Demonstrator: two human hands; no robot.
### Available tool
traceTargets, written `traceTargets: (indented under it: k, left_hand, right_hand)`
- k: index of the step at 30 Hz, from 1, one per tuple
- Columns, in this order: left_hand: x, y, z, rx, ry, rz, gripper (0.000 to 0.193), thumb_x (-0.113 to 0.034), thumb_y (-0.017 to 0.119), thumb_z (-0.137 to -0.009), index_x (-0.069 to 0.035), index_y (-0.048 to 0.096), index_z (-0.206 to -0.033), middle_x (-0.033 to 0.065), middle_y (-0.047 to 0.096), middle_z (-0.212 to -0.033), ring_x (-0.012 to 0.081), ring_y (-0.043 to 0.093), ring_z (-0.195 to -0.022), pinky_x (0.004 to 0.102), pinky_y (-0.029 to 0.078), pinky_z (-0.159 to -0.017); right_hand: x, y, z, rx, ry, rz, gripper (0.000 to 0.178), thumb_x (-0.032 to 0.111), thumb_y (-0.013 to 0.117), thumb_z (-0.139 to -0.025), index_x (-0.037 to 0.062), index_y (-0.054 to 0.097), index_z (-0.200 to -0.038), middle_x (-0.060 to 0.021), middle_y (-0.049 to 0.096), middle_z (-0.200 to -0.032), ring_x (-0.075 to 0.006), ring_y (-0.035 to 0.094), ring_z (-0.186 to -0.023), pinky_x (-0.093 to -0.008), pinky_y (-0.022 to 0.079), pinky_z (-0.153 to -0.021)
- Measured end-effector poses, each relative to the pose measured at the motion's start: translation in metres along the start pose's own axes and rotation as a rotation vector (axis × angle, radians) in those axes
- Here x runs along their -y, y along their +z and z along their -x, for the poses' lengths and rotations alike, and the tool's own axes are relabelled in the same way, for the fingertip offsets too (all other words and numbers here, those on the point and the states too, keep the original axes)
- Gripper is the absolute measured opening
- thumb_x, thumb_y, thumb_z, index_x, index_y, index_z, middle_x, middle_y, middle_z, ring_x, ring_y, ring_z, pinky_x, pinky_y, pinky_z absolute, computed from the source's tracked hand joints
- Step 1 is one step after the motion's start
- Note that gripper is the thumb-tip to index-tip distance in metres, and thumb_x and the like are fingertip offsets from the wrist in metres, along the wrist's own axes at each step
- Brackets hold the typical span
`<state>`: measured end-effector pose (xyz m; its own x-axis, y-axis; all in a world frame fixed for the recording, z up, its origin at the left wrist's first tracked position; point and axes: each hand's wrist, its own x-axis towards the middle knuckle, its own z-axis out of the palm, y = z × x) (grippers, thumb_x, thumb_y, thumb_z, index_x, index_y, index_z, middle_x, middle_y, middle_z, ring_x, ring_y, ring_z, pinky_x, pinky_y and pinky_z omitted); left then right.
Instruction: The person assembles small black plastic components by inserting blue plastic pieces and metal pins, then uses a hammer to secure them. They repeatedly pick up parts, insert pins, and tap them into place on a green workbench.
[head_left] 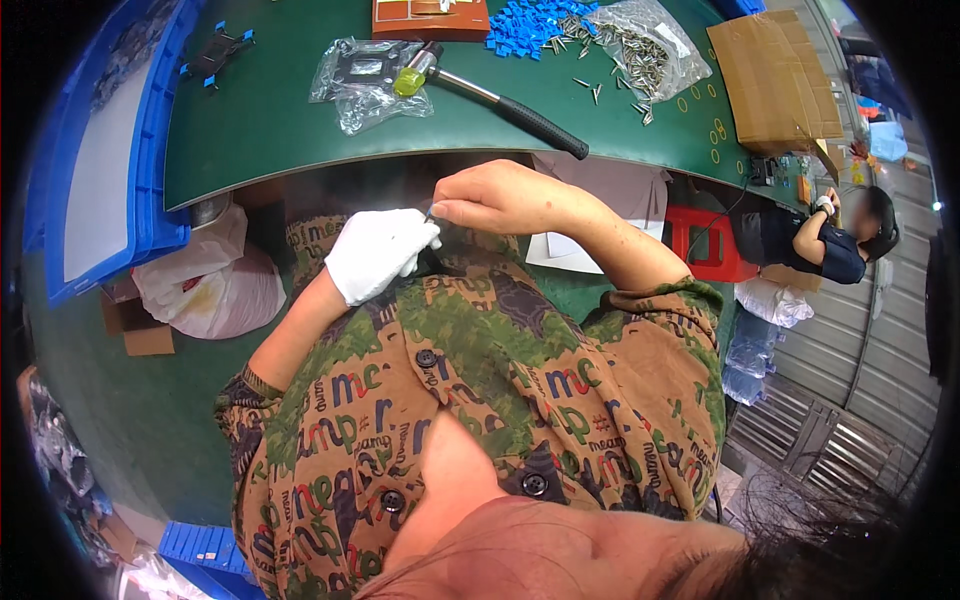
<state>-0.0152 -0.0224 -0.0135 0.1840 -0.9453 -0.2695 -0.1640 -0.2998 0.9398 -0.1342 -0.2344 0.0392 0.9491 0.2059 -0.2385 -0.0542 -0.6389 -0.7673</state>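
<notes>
Below the near edge of the green table, my two hands meet in front of my body. My left hand wears a white glove, and its fingers are curled closed. Bare and also closed, my right hand pinches with thumb and forefinger at a small dark piece between the hands. Most of that piece is hidden, so its kind cannot be made out. Whether the gloved fingers grip the same piece does not show. Above them on the table lies a mallet with a yellow head, beside a black square bracket in clear plastic.
Blue clips are heaped at the table's far side, beside a clear bag of metal screws. A black frame lies far left, near a blue crate. Rightward are a cardboard box, a red stool and another person.
</notes>
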Motion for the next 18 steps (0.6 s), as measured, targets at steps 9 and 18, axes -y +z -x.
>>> traceTargets:
  k: [9, 18]
  left_hand:
    - [0.006, 0.004, 0.002, -0.027, 0.077, -0.04, 0.03, -0.027, 0.062, -0.102, -0.002, 0.074, -0.092, 0.003, 0.062, -0.061, 0.0097, 0.055, -0.053, 0.0269, 0.044, -0.055]
    - [0.008, 0.001, -0.001, -0.035, 0.164, -0.107, 0.032, -0.03, 0.061, -0.102, -0.003, 0.074, -0.092, 0.0032, 0.062, -0.062, 0.0102, 0.056, -0.053, 0.027, 0.045, -0.056]
  right_hand:
    - [0.006, 0.001, 0.002, 0.057, -0.015, 0.037, 0.033, 0.033, 0.053, -0.106, 0.003, 0.066, -0.101, -0.0181, 0.064, -0.084, -0.0394, 0.064, -0.083, -0.0471, 0.051, -0.076]
    - [0.007, -0.001, 0.006, -0.065, 0.001, 0.061, 0.032, 0.032, 0.054, -0.105, 0.0033, 0.067, -0.101, -0.0172, 0.066, -0.084, -0.0391, 0.065, -0.083, -0.0471, 0.051, -0.076]
